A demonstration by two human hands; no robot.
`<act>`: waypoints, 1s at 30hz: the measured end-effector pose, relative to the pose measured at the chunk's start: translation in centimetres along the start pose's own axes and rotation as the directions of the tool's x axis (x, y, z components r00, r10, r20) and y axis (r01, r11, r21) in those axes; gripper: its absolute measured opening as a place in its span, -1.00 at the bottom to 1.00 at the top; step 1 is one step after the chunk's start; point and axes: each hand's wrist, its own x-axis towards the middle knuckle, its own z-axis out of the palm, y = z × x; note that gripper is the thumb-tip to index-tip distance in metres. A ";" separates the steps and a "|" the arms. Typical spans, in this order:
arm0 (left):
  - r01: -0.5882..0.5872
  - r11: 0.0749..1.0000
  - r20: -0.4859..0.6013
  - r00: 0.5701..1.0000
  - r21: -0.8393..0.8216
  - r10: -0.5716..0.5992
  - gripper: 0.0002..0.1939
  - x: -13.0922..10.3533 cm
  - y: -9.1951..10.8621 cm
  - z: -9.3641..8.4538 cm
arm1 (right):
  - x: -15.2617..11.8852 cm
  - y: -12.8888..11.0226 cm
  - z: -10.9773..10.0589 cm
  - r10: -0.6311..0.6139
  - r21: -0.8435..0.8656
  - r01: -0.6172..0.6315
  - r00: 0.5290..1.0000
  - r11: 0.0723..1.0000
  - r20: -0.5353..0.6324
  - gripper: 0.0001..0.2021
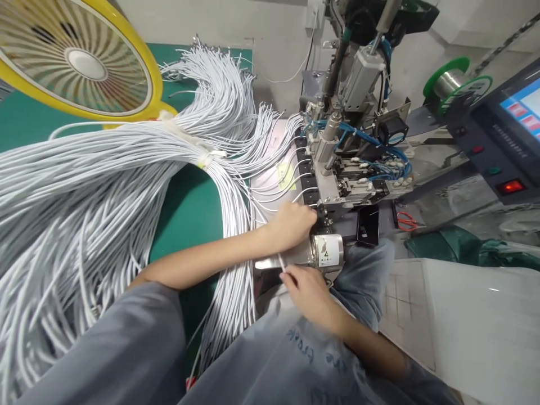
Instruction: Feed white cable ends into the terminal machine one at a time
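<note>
Long white cables (234,208) lie in thick bundles across the green table and reach to the machine. Several single cables run into a row of black holders (306,174) on the machine's near side. At the lower end of that row is my left hand (295,224), its fingers closed against the holders; what they grip is hidden. My right hand (304,284) is closed, thumb and fingers pinching a white cable (282,261), beside a round metal container with a white label (329,250).
A yellow fan (157,73) stands on the green table (185,216) at the upper left. The machine (333,146) rises beyond my hands. On the right are a control panel (489,146), a wire spool (449,84), red-handled scissors (406,222), a phone (368,226) and a white bin (472,315).
</note>
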 end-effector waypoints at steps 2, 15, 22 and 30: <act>-0.039 0.995 -0.009 0.999 -0.089 0.038 -0.76 -0.4 0.5 -0.5 | 0.0 1.1 -2.5 0.059 0.036 -0.055 0.991 0.998 -0.120 -0.72; -0.259 0.954 -0.181 0.956 -0.153 0.231 -0.65 1.0 -0.9 0.3 | 4.9 4.1 -8.4 0.351 0.807 0.291 0.787 0.513 -0.507 -0.81; -0.354 0.865 -0.358 0.907 -0.355 0.223 -0.70 0.9 -0.8 0.7 | 5.1 4.2 -7.3 0.253 0.654 0.333 0.730 0.679 -0.635 -0.83; -0.431 0.792 -0.517 0.838 -0.433 0.174 -0.75 1.3 -0.9 1.0 | 4.6 3.5 -8.1 0.145 0.446 0.267 0.701 0.854 -0.698 -0.79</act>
